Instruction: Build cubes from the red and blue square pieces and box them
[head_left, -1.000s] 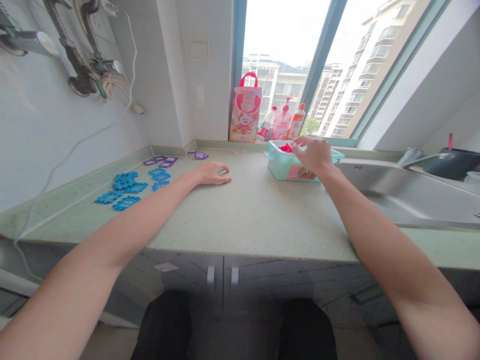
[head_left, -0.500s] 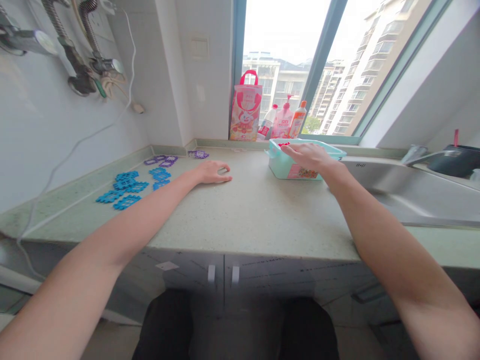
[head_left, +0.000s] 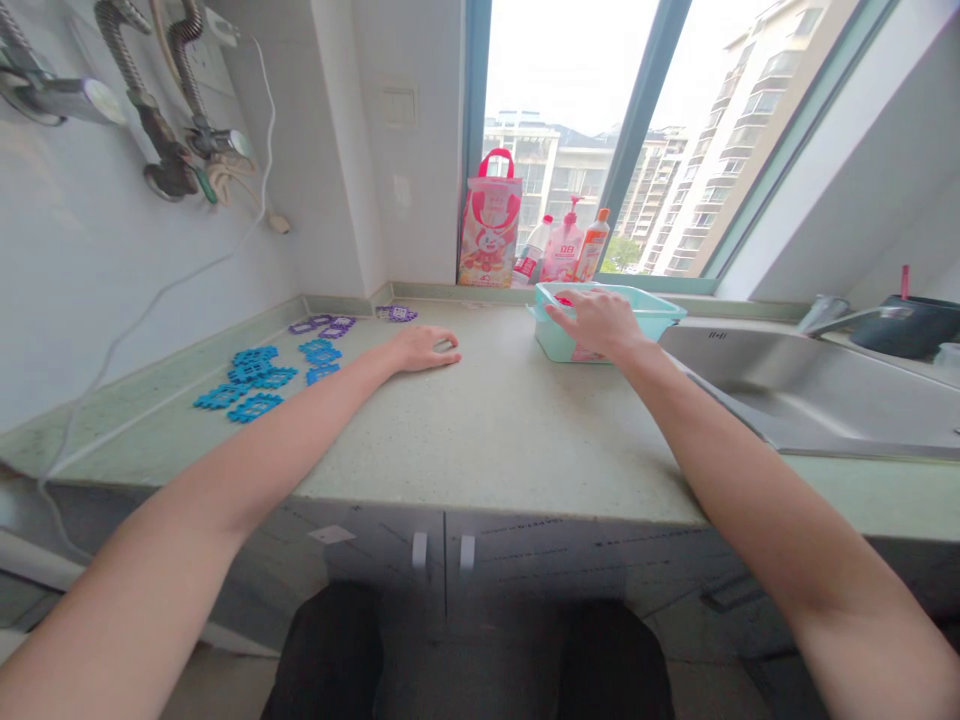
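- Head view, right hand: palm down over the near left corner of the mint-green box, fingers loosely spread and pointing left and away, nothing seen clamped between them. Whether the fingertips touch the rim or hover just above it cannot be told.
- Mint-green box: open-topped, standing on the countertop just left of the sink, long axis running left to right along the window side. A bit of red pieces shows inside, just beyond the right fingertips.
- Relation that counts: the red pieces lie directly ahead of and slightly below the right fingers, inside the box wall; the right hand is far the nearer, the left well apart.
- Left hand: resting flat on the countertop, fingers lightly curled together, holding nothing visible.
- Blue pieces: flat lattice shapes laid out left of the left forearm, near the wall.
- Purple pieces: a few farther back, toward the corner.
- Window ledge: a red-handled bag and bottles behind the box.
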